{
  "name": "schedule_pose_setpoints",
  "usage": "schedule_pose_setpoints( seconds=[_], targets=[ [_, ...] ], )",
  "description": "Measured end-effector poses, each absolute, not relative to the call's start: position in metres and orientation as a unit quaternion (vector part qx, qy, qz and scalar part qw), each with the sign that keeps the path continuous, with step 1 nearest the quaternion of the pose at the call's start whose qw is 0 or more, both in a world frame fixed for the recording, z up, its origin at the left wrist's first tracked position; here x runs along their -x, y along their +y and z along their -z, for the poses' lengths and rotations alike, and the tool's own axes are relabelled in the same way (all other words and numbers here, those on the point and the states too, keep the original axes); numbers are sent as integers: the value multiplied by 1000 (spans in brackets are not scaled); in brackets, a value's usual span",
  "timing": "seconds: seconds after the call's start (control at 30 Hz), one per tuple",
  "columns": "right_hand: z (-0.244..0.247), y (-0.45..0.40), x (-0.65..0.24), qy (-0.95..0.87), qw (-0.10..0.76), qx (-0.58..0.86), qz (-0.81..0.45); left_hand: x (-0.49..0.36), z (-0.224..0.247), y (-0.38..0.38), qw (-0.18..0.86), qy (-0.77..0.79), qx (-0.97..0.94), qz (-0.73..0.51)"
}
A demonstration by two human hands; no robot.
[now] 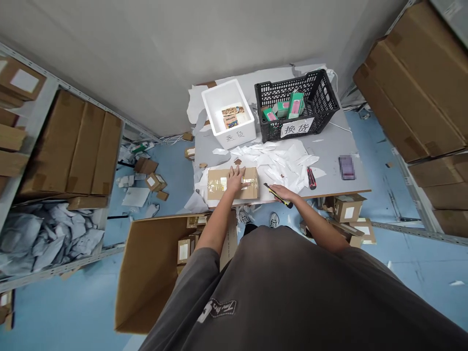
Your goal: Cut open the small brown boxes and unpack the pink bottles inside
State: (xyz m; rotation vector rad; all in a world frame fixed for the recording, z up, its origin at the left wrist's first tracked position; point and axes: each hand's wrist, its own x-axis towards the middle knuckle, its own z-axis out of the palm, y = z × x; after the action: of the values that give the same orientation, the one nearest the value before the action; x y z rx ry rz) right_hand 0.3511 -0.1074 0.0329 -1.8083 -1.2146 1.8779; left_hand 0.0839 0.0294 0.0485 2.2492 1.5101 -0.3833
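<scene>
My left hand [236, 178] lies flat, fingers spread, on a taped cardboard parcel [219, 185] at the table's front edge. Clear tape with a yellowish label crosses the parcel's top. My right hand [280, 193] grips a yellow-and-black utility knife [278, 195], its tip pointing left and stopping just short of the parcel's right side. Torn white paper scraps [281, 163] spread behind the parcel and beside the knife. A red-handled tool [311, 178] lies just beyond my right hand.
A white foam box [223, 129] holding printed cartons and a black plastic crate [292, 117] with green boxes stand at the table's back. A large open carton [153, 268] sits below the front edge. Shelves of cartons flank the table.
</scene>
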Motion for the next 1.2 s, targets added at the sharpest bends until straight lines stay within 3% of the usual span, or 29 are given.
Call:
schedule_pose_setpoints(
  seconds=[0.3,0.63,0.77,0.97,1.07,1.2],
  targets=[
    [-47,-78,-336,-638,72,641,-420,-77,-35,23,150,493,-848,123],
    [-48,-58,-320,-664,1,689,-291,-77,-18,-2,131,523,-840,65],
    [-32,-62,-342,-614,55,717,-325,-77,-19,-7,135,526,-838,57],
    [16,-84,-380,-338,294,759,-473,-79,-16,-13,146,546,-824,50],
    [45,-91,-401,-293,284,814,-414,-82,-14,-15,155,553,-817,55],
    [78,-82,-422,-352,173,851,-348,-84,-13,-16,161,560,-810,67]
  ],
)
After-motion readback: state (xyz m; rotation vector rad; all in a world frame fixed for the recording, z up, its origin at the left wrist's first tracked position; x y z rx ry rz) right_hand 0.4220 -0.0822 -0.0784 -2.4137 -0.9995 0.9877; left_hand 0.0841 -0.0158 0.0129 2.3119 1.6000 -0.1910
